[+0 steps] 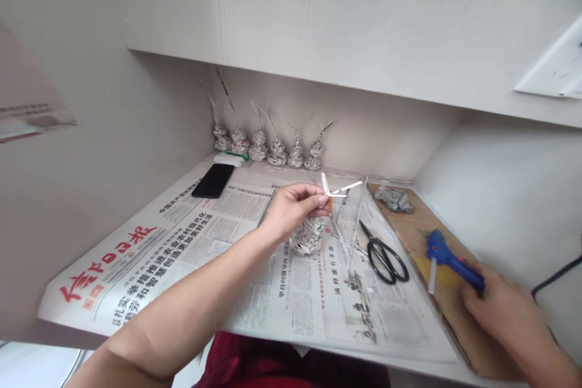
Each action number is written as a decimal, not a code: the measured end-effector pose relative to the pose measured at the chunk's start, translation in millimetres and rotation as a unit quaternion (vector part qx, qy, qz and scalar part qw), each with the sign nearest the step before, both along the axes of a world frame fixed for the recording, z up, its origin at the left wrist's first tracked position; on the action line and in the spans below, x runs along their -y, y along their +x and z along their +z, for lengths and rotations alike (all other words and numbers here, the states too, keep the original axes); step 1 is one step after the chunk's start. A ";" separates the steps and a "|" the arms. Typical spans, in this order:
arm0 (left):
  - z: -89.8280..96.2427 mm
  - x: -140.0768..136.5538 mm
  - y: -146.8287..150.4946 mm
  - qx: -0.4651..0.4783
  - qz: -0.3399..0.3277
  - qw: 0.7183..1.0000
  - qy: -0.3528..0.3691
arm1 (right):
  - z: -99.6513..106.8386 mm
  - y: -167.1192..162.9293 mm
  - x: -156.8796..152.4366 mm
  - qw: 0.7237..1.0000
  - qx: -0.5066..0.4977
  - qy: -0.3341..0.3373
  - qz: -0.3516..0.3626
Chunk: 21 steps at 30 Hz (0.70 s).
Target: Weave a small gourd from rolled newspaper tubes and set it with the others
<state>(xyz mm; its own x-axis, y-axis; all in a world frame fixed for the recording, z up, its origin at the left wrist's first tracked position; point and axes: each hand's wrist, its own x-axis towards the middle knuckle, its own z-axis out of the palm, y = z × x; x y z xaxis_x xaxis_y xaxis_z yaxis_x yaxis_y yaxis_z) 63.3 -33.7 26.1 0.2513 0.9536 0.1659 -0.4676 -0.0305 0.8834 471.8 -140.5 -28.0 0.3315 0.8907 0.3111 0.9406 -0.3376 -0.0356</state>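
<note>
My left hand (pixel 297 206) is closed, thumb and fingers pinching the top of a gourd-shaped woven newspaper piece (pixel 308 237). Its rounded lower body shows beneath my fingers, over the newspaper. White paper strip ends (pixel 339 189) fan out beyond my fingertips, and a small orange bit (pixel 331 205) shows by them. On the right, my right hand (pixel 498 300) is wrapped round the handle of a blue glue gun (pixel 448 257). A whitish glue stick (pixel 432 276) sticks out of the gun. Whether the gun touches the cardboard below I cannot tell.
Black-handled scissors (pixel 385 259) lie beside loose paper strips (pixel 345 230) on the newspaper (pixel 182 279). Cardboard (pixel 448 300) with a crumpled grey wad (pixel 394 199) runs along the right. Several small woven gourds (pixel 277 151) line the back wall; a black phone (pixel 213 180) lies left.
</note>
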 end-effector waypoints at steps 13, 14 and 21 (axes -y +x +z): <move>-1.6 -0.8 -0.4 0.001 -0.021 1.000 0.015 | 27.0 -59.7 6.6 0.989 -0.133 0.053 0.047; -1.5 -0.1 -0.1 0.000 -0.021 1.000 0.014 | 32.8 -73.8 11.7 0.975 -0.205 0.060 0.066; -1.4 6.3 1.9 -0.008 -0.039 0.999 0.019 | 64.5 -158.5 29.4 0.906 -0.344 0.125 0.211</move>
<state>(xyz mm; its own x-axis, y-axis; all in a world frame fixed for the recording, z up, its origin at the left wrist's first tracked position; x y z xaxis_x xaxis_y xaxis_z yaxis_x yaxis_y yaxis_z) 65.1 -40.0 24.7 0.3279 0.9239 0.1971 -0.4561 -0.0279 0.8895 313.3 -169.9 36.5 0.1696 0.9137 0.3694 0.7098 0.1468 -0.6889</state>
